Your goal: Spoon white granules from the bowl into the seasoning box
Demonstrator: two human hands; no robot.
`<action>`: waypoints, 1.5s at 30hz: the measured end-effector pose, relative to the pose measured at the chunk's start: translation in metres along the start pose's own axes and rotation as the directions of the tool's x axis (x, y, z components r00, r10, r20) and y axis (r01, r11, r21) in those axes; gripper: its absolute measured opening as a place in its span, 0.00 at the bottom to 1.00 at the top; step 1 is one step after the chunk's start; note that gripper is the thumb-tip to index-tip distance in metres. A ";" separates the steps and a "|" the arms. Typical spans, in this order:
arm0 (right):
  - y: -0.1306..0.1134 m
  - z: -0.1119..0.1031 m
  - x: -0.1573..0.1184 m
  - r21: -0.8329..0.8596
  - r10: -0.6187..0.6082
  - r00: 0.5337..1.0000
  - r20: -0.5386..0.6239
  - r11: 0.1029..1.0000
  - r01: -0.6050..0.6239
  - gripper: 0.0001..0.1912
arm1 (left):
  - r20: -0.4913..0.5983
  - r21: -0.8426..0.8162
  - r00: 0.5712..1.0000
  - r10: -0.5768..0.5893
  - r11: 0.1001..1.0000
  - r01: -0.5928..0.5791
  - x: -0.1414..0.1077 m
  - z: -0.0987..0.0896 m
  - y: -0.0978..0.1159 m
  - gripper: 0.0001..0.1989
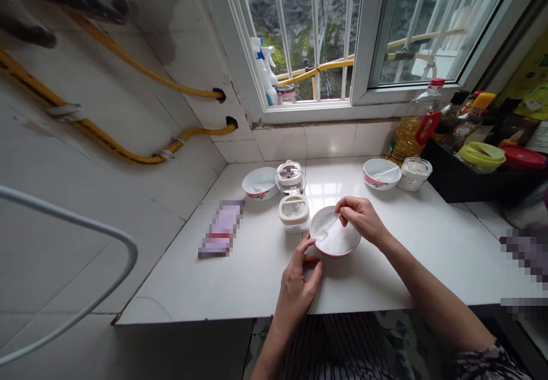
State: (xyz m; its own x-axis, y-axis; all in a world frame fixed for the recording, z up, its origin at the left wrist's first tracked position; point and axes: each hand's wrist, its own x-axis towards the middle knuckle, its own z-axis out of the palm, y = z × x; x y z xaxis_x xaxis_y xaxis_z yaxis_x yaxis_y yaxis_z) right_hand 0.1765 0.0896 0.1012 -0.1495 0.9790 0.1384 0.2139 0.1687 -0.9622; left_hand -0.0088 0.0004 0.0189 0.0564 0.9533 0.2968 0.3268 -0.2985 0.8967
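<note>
We have 1 white bowl (342, 242) on the table (240, 288), 1 spoon (324, 235) in it. Our right hand (362, 217) pinches its handle between closed fingers; our left hand (299, 277), fingers half open, touches the bowl. Around stand 2 floral bowls (382, 184) and 3 seasoning jars (293, 220).

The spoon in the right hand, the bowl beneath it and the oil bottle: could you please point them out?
Spoon (327, 229), head view: lower handle.
Bowl (321, 217), head view: inner wall.
Oil bottle (408, 133), head view: oil-filled body.
</note>
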 end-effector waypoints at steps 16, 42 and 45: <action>-0.007 0.035 0.006 -0.430 -0.561 0.826 0.057 0.733 0.527 0.10 | -0.005 -0.001 1.000 0.008 1.000 -0.008 0.000 0.000 0.001 0.19; 0.007 0.027 -0.003 -0.650 -0.371 0.922 0.114 0.674 0.351 0.09 | -0.016 0.033 0.999 -0.027 0.999 0.028 -0.001 0.001 -0.003 0.20; 0.007 0.024 -0.001 -0.592 -0.303 0.951 0.056 0.757 0.276 0.11 | -0.006 0.029 1.000 -0.025 0.999 0.026 -0.001 0.001 -0.003 0.20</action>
State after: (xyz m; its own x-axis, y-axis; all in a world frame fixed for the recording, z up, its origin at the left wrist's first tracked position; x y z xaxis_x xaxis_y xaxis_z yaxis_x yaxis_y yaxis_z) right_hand 0.1555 0.0870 0.0887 -0.2614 0.8739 0.4099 0.6923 0.4657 -0.5512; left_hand -0.0093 0.0004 0.0155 0.0428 0.9603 0.2757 0.3555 -0.2725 0.8941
